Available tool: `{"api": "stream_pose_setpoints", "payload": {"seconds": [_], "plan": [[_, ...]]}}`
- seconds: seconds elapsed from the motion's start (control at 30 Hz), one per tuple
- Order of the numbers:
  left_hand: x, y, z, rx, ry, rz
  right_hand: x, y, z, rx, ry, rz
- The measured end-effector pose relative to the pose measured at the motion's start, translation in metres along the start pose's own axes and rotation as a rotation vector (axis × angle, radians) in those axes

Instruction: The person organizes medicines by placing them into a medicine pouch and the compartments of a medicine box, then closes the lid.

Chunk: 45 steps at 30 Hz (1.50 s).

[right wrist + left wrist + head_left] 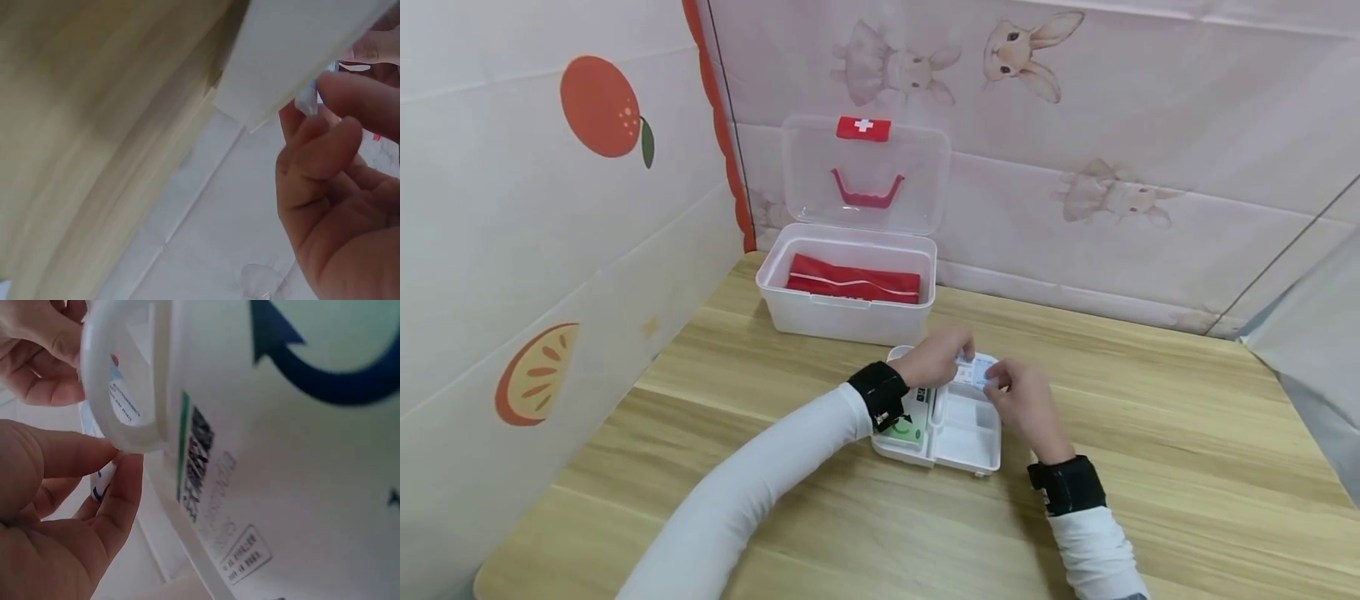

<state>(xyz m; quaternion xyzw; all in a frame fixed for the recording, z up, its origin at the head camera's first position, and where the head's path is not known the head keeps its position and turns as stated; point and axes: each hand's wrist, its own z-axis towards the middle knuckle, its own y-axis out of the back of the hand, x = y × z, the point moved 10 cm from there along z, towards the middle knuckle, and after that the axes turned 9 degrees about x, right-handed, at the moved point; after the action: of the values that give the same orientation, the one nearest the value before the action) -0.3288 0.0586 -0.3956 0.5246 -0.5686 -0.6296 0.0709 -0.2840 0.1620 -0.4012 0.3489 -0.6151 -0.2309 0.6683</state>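
A small white-and-blue packet point(976, 372) is stretched between my two hands, over the back right part of an open white plastic case point(966, 450). My left hand point(936, 358) pinches the packet's left end; in the left wrist view its thumb and finger meet on it beside the case's white loop handle point(94, 381). The other end is pinched by my right hand point(1028, 407), seen from below in the right wrist view with the packet's edge point(307, 99) at the fingertips. A white box with green print point(908, 427) lies in the case's left half, partly under my left wrist.
Behind the case stands an open clear first-aid box point(850, 321) with a red pouch point(857, 282) inside. Its lid point(812, 175), with a pink handle, leans back toward the wall covering. The wooden table point(1187, 433) extends to the right.
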Motion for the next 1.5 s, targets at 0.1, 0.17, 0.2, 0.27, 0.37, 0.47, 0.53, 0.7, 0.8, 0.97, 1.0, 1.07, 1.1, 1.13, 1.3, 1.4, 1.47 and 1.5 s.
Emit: {"api": "stream_pose_setpoints", "payload": {"seconds": [0.1, 0.17, 0.2, 0.27, 0.37, 0.47, 0.53, 0.7, 0.8, 0.97, 1.0, 1.07, 1.1, 1.13, 1.3, 1.4, 1.47, 1.5], "plan": [[0.004, -0.003, 0.002, 0.021, 0.023, 0.018, 0.001, -0.004, 0.000, 0.020, -0.008, -0.046], [0.003, -0.003, 0.002, 0.024, 0.019, 0.052, 0.003, -0.005, 0.000, 0.012, 0.005, -0.087], [0.002, -0.004, 0.003, 0.022, 0.013, 0.071, 0.005, -0.005, -0.001, 0.006, 0.013, -0.113], [0.001, -0.005, 0.003, 0.019, -0.002, 0.107, 0.010, -0.006, -0.001, -0.008, 0.038, -0.161], [0.000, -0.006, 0.004, 0.010, -0.011, 0.138, 0.014, -0.009, -0.003, -0.022, 0.059, -0.213], [0.001, -0.008, 0.004, 0.003, -0.006, 0.134, 0.015, -0.013, -0.004, -0.018, 0.051, -0.233], [0.002, -0.010, 0.004, 0.003, 0.003, 0.129, 0.015, -0.016, -0.005, -0.009, 0.044, -0.242], [0.002, -0.012, 0.004, 0.003, 0.012, 0.154, 0.018, -0.018, -0.008, -0.039, 0.093, -0.264], [0.001, -0.014, 0.005, 0.013, 0.009, 0.199, 0.020, -0.019, -0.009, -0.034, 0.123, -0.281], [0.001, -0.024, 0.009, 0.052, 0.012, 0.295, 0.022, -0.025, -0.010, 0.032, 0.159, -0.324], [0.001, -0.026, 0.009, 0.053, 0.012, 0.325, 0.023, -0.026, -0.010, 0.038, 0.167, -0.328], [-0.002, -0.030, 0.008, 0.056, 0.023, 0.397, 0.022, -0.028, -0.010, 0.054, 0.170, -0.333], [-0.003, -0.031, 0.007, 0.056, 0.032, 0.440, 0.021, -0.028, -0.010, 0.060, 0.169, -0.337], [-0.005, -0.033, 0.005, 0.055, 0.044, 0.481, 0.021, -0.029, -0.010, 0.064, 0.164, -0.338], [-0.011, -0.038, -0.010, 0.061, 0.102, 0.622, 0.021, -0.031, -0.007, 0.061, 0.179, -0.366], [-0.012, -0.043, -0.019, 0.094, 0.106, 0.652, 0.022, -0.031, -0.007, 0.055, 0.198, -0.377], [-0.011, -0.046, -0.024, 0.138, 0.107, 0.646, 0.022, -0.032, -0.007, 0.058, 0.202, -0.378], [-0.011, -0.048, -0.026, 0.165, 0.108, 0.643, 0.021, -0.032, -0.007, 0.058, 0.204, -0.378]]}}
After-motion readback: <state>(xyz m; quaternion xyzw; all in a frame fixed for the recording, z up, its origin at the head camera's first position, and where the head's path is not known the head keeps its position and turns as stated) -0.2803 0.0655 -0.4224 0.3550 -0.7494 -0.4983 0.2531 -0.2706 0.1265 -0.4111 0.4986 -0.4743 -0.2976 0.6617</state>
